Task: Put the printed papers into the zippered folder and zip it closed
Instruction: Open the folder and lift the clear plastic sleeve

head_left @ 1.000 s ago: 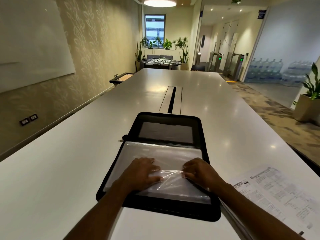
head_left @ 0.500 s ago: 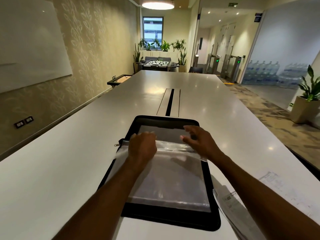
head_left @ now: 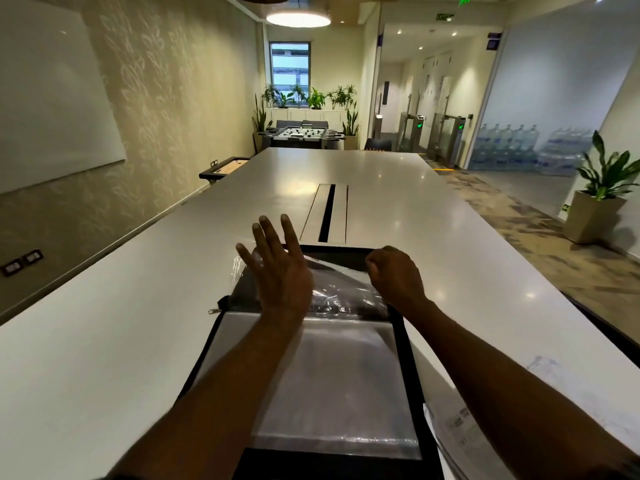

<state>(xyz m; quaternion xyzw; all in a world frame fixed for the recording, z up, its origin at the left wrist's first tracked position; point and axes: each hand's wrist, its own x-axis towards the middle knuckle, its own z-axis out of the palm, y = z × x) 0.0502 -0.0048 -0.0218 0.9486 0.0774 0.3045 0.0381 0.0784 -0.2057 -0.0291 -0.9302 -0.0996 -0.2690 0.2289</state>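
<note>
Since half a second ago you have lifted a clear plastic sleeve (head_left: 346,292) off the stack in the zippered folder (head_left: 405,348) and swung it up toward the folder's far half. Your left hand (head_left: 280,271) is flat against that sleeve with its fingers (head_left: 266,233) spread wide and gripping nothing. Your right hand (head_left: 394,275) is curled at the sleeve's right edge, fingers closed, seemingly pinching the plastic, though the contact itself is hidden behind the knuckles. The folder lies open on the white tabletop (head_left: 104,358), its near edge cut off by the frame and its left rim covered by your forearm; the zip pull (head_left: 214,310) sticks out at the folder's left side. The printed papers (head_left: 464,427) lie on the tabletop just right of the folder, blurred, partly hidden under your right forearm, their text unreadable.
</note>
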